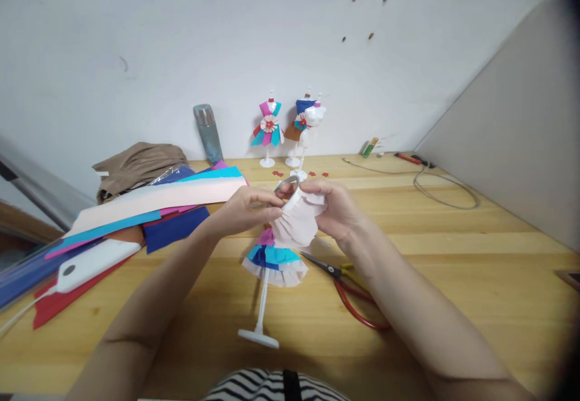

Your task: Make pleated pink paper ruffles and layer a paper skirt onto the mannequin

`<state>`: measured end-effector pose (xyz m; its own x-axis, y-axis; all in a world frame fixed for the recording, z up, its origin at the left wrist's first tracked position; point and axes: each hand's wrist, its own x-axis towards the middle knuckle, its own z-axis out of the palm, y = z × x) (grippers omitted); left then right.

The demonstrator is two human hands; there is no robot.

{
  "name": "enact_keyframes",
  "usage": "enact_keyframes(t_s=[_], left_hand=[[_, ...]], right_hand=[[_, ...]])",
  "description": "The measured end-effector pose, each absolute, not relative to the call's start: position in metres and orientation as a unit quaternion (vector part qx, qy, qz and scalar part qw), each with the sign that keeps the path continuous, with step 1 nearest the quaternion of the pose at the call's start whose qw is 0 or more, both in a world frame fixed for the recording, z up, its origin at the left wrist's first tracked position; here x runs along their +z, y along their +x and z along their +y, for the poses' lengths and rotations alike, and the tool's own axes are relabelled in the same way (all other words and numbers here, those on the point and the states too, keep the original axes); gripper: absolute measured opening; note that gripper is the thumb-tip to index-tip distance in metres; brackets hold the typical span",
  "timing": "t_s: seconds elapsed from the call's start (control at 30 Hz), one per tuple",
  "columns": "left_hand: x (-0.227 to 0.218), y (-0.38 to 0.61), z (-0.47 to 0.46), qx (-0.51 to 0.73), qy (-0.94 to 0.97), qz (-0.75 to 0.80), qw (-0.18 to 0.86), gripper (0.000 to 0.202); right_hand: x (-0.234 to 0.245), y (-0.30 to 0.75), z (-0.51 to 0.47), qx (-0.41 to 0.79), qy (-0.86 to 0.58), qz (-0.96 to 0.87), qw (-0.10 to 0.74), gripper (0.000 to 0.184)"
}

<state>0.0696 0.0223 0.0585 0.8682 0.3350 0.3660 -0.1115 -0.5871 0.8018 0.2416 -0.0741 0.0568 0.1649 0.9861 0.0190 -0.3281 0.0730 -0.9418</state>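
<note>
A pale pink piece of gathered crepe paper is held up between my two hands above the table. My left hand pinches its left edge with thumb and fingers. On the other side, my right hand is closed on its upper right part. A grey ring-shaped thing, possibly a tape roll, shows by the left fingertips; which hand holds it I cannot tell. Just below is a small dress-form stand, wearing a paper skirt of blue, turquoise and pale pink; the crepe paper partly hides its top.
Scissors with red and yellow handles lie by my right forearm. Dressed mini stands line the wall. Coloured paper sheets and a white glue gun or similar device are left; a bottle and cable lie farther back.
</note>
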Motion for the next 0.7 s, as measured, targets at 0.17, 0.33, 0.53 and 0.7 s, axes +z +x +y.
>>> enact_keyframes(t_s=[0.17, 0.33, 0.53, 0.7], left_hand=[[0.068, 0.066, 0.011, 0.233, 0.895, 0.078, 0.373, 0.021], [0.078, 0.061, 0.01, 0.164, 0.889, 0.056, 0.424, 0.033], [0.074, 0.067, 0.008, 0.151, 0.877, 0.118, 0.441, 0.031], [0.078, 0.059, 0.021, 0.149, 0.913, 0.05, 0.376, 0.029]], right_hand=[[0.057, 0.241, -0.075, 0.621, -0.39, -0.335, 0.591, 0.013], [0.055, 0.244, -0.075, 0.631, -0.394, -0.328, 0.583, 0.014], [0.049, 0.243, -0.072, 0.616, -0.39, -0.354, 0.586, 0.007], [0.045, 0.245, -0.07, 0.64, -0.398, -0.378, 0.538, 0.012]])
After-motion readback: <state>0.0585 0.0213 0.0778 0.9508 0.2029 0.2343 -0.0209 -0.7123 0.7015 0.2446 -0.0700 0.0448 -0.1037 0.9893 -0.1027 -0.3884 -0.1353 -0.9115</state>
